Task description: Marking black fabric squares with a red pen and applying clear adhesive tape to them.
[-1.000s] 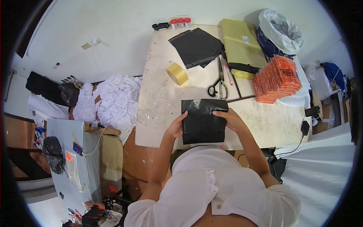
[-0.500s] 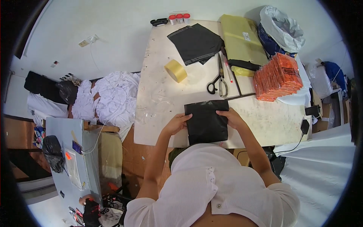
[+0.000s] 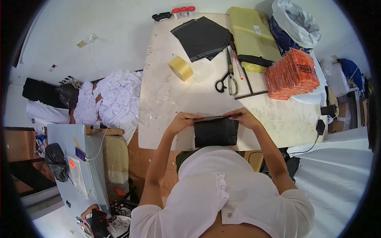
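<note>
A black plastic bag (image 3: 215,133) hangs at the table's near edge, close to my body. My left hand (image 3: 183,121) pinches its top left corner, and my right hand (image 3: 245,118) pinches its top right corner. The upper edge looks folded over between the two hands. Beyond it lie black-handled scissors (image 3: 226,75) and a red-and-white pen (image 3: 238,68). A roll of yellowish tape (image 3: 180,68) rests to their left. Farther back, several flat black plastic bags (image 3: 201,38) are spread in an overlapping pile.
Orange packets in clear wrap (image 3: 291,75) form a stack at the right. Behind them stand a yellow package (image 3: 254,33) and a white sack (image 3: 297,25). A dark metal bar frame (image 3: 251,95) lies mid-table. White cloth (image 3: 121,95) is heaped left of the table.
Both hands have moved up to the bag's top corners from its sides. The bag's top has been folded, so it shows shorter than before.
</note>
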The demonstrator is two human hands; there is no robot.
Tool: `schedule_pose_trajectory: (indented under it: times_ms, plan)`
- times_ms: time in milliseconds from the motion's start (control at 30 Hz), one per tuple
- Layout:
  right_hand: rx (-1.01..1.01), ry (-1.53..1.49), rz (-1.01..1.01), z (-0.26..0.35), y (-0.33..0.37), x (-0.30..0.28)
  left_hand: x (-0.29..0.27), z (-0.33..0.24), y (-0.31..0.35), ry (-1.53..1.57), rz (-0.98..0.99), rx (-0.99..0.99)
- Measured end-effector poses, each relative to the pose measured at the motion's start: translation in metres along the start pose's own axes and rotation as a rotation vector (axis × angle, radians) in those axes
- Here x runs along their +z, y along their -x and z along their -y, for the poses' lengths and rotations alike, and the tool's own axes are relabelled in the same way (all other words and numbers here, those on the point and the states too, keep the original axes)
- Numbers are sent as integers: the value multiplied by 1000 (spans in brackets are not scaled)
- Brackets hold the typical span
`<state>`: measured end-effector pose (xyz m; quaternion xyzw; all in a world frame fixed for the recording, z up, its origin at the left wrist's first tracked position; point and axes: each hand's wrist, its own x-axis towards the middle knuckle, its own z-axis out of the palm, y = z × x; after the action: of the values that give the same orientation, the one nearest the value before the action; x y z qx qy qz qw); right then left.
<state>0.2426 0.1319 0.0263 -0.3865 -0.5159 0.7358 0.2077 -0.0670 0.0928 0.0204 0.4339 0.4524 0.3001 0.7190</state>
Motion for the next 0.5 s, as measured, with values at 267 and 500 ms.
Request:
schedule_pose_trajectory:
  times_ms: [267,500]
  plan:
    - [-107,233,99,6,4,-4,-13,-7,-7,-179,105,63]
    - [-65,205,95,15,6,13,-28,-17,-12,-239,244,-51]
